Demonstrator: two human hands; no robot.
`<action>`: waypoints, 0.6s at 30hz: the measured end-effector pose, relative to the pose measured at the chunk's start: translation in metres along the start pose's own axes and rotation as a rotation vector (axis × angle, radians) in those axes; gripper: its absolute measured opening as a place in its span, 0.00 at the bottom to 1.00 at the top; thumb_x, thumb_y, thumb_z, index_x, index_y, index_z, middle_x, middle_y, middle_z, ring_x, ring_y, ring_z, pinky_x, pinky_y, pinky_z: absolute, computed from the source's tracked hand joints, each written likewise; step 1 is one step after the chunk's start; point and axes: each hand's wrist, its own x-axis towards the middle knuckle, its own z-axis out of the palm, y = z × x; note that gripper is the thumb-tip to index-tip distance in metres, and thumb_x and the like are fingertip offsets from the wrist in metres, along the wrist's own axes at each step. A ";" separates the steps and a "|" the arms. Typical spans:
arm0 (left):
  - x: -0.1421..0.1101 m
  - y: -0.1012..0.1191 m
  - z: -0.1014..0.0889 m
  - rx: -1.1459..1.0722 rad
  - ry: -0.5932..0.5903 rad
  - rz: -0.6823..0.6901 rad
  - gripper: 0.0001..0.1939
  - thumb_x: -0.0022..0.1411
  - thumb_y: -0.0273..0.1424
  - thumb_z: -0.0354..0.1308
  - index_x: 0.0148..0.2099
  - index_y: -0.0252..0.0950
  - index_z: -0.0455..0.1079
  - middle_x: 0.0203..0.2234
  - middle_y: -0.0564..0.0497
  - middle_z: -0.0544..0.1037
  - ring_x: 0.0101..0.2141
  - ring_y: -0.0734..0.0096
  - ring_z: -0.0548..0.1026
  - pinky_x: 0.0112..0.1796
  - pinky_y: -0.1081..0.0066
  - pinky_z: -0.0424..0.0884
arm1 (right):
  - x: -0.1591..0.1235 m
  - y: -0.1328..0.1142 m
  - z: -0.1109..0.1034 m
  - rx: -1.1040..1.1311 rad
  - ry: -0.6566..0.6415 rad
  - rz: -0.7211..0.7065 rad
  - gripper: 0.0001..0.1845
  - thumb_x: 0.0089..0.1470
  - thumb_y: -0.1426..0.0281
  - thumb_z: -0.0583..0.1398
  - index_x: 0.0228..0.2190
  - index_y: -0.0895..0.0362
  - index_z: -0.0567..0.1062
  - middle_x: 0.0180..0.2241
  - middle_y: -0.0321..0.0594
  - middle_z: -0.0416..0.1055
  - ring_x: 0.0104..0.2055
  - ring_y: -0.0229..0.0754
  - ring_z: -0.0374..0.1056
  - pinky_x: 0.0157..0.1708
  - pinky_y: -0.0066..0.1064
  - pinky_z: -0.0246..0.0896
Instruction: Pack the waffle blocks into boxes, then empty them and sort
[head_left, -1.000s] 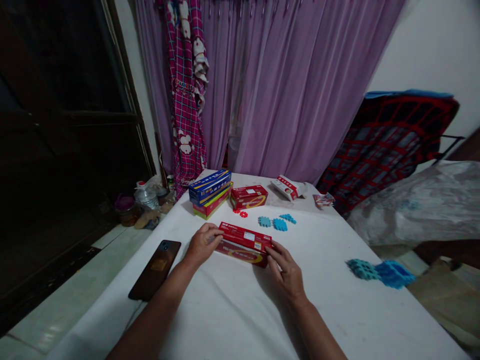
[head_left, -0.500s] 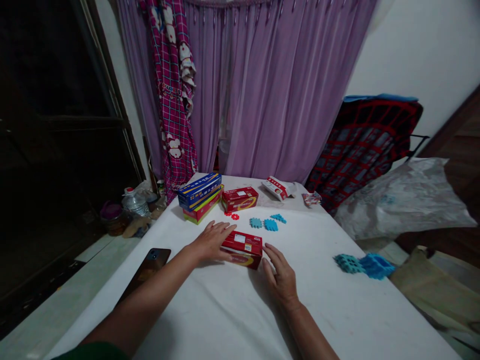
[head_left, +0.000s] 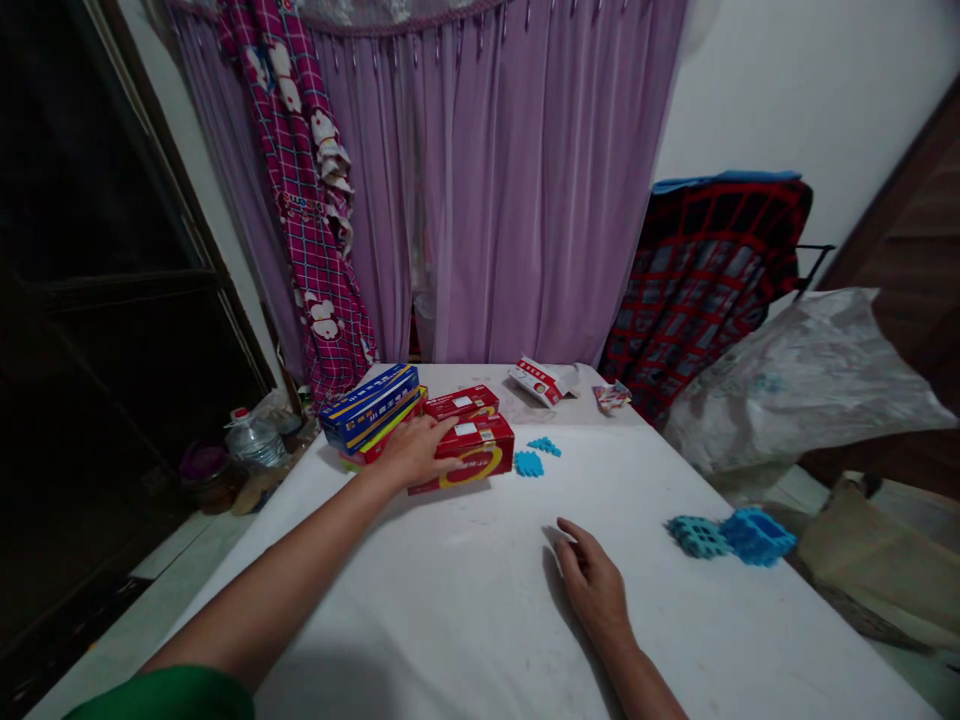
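My left hand (head_left: 420,452) grips a red box (head_left: 480,462) by its left end, with the thumb on the front face and the fingers over the top. This box stands close in front of another red box (head_left: 459,402), which it partly covers. To the left, a blue box (head_left: 367,410) rests on a red and green-yellow box (head_left: 388,430). My right hand (head_left: 592,575) is over the white table nearer to me, fingers loosely bent and apart, holding nothing. Two flat blue toothed pieces, one squarish (head_left: 529,464) and one stepped (head_left: 545,446), lie right of the gripped box.
On the right of the white table (head_left: 465,600) sit a teal lattice block (head_left: 699,537) and a blue hollow block (head_left: 759,537). Towards the far edge lie a crumpled red-and-white carton (head_left: 536,380) and a small wrapper (head_left: 612,397). Purple curtains (head_left: 547,200) hang behind.
My left hand has moved the red box away from me and to the left, up against the other boxes. It now hides the small red pieces and a teal piece. My right hand has drawn back.
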 end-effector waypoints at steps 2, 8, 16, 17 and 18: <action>0.017 0.002 -0.009 0.042 0.015 -0.053 0.38 0.59 0.54 0.53 0.67 0.46 0.55 0.51 0.43 0.72 0.51 0.52 0.70 0.50 0.60 0.64 | 0.000 0.000 0.001 0.018 -0.003 0.021 0.24 0.53 0.55 0.56 0.43 0.58 0.78 0.39 0.46 0.78 0.34 0.43 0.74 0.36 0.34 0.72; 0.075 0.002 -0.029 0.138 0.129 -0.203 0.37 0.60 0.55 0.50 0.67 0.45 0.54 0.50 0.42 0.72 0.50 0.52 0.71 0.48 0.61 0.65 | 0.000 -0.001 0.002 0.054 -0.009 0.012 0.21 0.53 0.59 0.55 0.41 0.57 0.79 0.41 0.46 0.79 0.39 0.45 0.76 0.40 0.35 0.72; 0.131 -0.010 -0.010 0.219 0.021 -0.297 0.34 0.61 0.52 0.50 0.64 0.39 0.59 0.52 0.35 0.72 0.52 0.46 0.70 0.50 0.52 0.63 | 0.004 -0.003 -0.001 0.072 0.006 -0.018 0.17 0.53 0.65 0.55 0.39 0.56 0.80 0.39 0.45 0.79 0.38 0.46 0.77 0.38 0.35 0.74; 0.133 -0.010 -0.007 0.232 0.017 -0.296 0.34 0.61 0.51 0.51 0.63 0.38 0.60 0.53 0.35 0.72 0.53 0.45 0.69 0.51 0.49 0.61 | 0.008 0.000 -0.005 0.081 -0.007 -0.021 0.17 0.53 0.65 0.55 0.39 0.56 0.80 0.39 0.46 0.80 0.38 0.46 0.77 0.38 0.35 0.74; 0.135 -0.009 -0.005 0.250 0.037 -0.286 0.33 0.61 0.51 0.52 0.62 0.37 0.60 0.54 0.34 0.71 0.54 0.44 0.68 0.52 0.47 0.59 | 0.014 0.004 -0.009 0.084 -0.023 -0.026 0.17 0.53 0.64 0.55 0.39 0.56 0.80 0.38 0.46 0.80 0.38 0.46 0.77 0.38 0.35 0.74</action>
